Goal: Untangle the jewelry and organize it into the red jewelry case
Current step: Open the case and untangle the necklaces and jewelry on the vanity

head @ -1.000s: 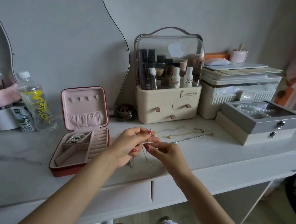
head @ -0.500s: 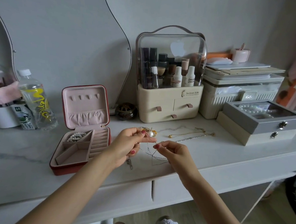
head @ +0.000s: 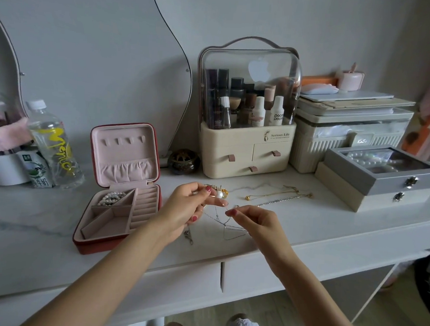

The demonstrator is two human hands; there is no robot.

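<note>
At the far left of the white worktop stands a clear water bottle with yellow lettering, next to a small green-labelled carton. To its right the red jewelry case lies open, lid upright against the wall, its pink lining showing; a pearl bracelet sits in the back left compartment, while the other compartments and ring rolls look bare. Just right of the case, the left hand is raised a little above the worktop, thumb and fingers curled to pinch a cluster of tangled jewelry (a pearl and some gold pieces show at the fingertips). Thin silver chains hang from there and loop down toward the worktop between both hands. The right hand pinches one strand of these chains between thumb and forefinger, close beside the left. Behind the hands, a gold necklace and a silver chain lie stretched on the worktop. Further back stands a cream cosmetics organiser with a clear dome, and at the right a grey glass-topped box holding pearls.
</note>
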